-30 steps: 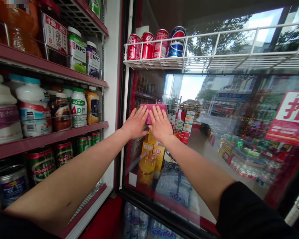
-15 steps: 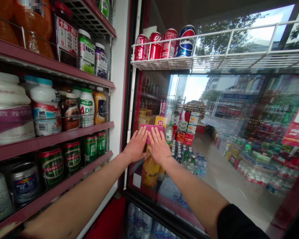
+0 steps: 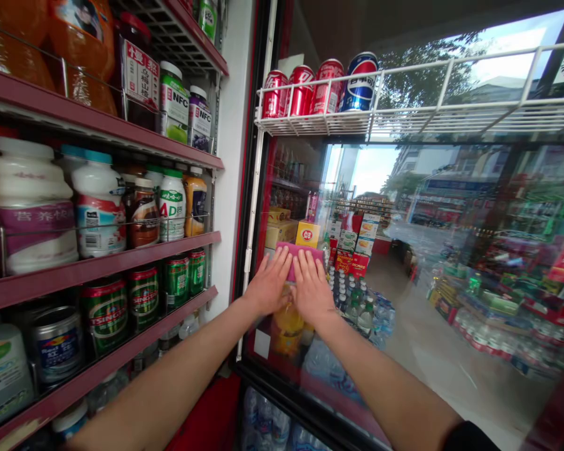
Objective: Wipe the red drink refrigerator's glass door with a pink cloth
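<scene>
Both of my hands press side by side on a pink cloth (image 3: 287, 247) held flat against the glass door (image 3: 418, 250) of a drinks fridge. My left hand (image 3: 267, 285) lies on the cloth's left part, fingers stretched out. On its right part rests my right hand (image 3: 313, 285), also with fingers extended. The two thumbs come close together below the cloth. Most of the cloth is covered by the fingers.
Along the door's upper part runs a white wire rack (image 3: 404, 119) with red cans (image 3: 301, 91) and a blue can (image 3: 361, 81). Shelves (image 3: 136, 257) of bottles and cans stand at left. Through the glass show water packs (image 3: 326, 363) and boxes (image 3: 308, 233).
My hands and the cloth have slid slightly down the glass. The view has shifted a little, so the shelves and rack appear farther right.
</scene>
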`<state>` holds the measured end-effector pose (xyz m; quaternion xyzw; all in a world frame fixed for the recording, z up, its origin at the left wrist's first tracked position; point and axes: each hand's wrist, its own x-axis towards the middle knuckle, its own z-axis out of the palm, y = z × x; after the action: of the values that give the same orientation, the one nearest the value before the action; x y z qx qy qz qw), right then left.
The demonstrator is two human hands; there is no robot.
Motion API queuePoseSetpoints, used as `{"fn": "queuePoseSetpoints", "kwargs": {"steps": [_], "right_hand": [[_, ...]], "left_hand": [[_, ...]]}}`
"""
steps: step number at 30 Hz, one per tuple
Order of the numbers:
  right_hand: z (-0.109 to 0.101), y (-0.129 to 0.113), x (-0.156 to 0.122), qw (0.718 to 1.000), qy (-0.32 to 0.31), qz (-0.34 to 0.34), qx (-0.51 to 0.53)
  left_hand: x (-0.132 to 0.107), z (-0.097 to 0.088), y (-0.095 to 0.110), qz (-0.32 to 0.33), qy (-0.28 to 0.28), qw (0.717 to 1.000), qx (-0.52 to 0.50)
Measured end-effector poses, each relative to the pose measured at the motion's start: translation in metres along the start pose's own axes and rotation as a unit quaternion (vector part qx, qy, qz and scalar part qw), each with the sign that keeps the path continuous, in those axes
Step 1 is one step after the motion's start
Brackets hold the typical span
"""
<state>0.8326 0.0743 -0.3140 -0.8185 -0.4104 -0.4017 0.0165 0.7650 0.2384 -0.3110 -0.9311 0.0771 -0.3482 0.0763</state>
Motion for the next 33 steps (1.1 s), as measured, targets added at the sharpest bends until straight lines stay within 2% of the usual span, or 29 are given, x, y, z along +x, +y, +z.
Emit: {"fn": "queuePoseSetpoints", "kwargs": {"steps": [3, 6, 8, 11, 19, 23, 27, 33], "right_hand": [[-0.024, 0.008, 0.026, 0.997, 0.046, 0.066, -0.008], [-0.044, 0.016, 0.050, 0.991, 0.083, 0.102, -0.017], [-0.053, 0.019, 0.065, 0.989, 0.099, 0.104, -0.025], [-0.061, 0.020, 0.087, 0.990, 0.111, 0.083, -0.035], [-0.065, 0.006, 0.142, 0.994, 0.103, -0.024, -0.014], [-0.056, -0.008, 0.158, 0.995, 0.092, -0.043, -0.022], [-0.036, -0.026, 0.157, 0.995, 0.089, -0.042, -0.015], [-0.004, -0.044, 0.137, 0.994, 0.097, -0.038, 0.039]], "left_hand": [[0.041, -0.038, -0.011, 0.046, 0.003, 0.999, 0.012], [0.073, -0.069, -0.020, 0.074, 0.009, 0.997, 0.026], [0.086, -0.083, -0.026, 0.081, 0.011, 0.996, 0.039], [0.094, -0.094, -0.038, 0.069, 0.006, 0.996, 0.064], [0.088, -0.103, -0.087, 0.008, -0.013, 0.994, 0.110], [0.080, -0.102, -0.100, -0.017, -0.021, 0.991, 0.132], [0.066, -0.089, -0.104, -0.036, -0.027, 0.988, 0.145], [0.041, -0.062, -0.099, -0.044, -0.014, 0.989, 0.142]]}}
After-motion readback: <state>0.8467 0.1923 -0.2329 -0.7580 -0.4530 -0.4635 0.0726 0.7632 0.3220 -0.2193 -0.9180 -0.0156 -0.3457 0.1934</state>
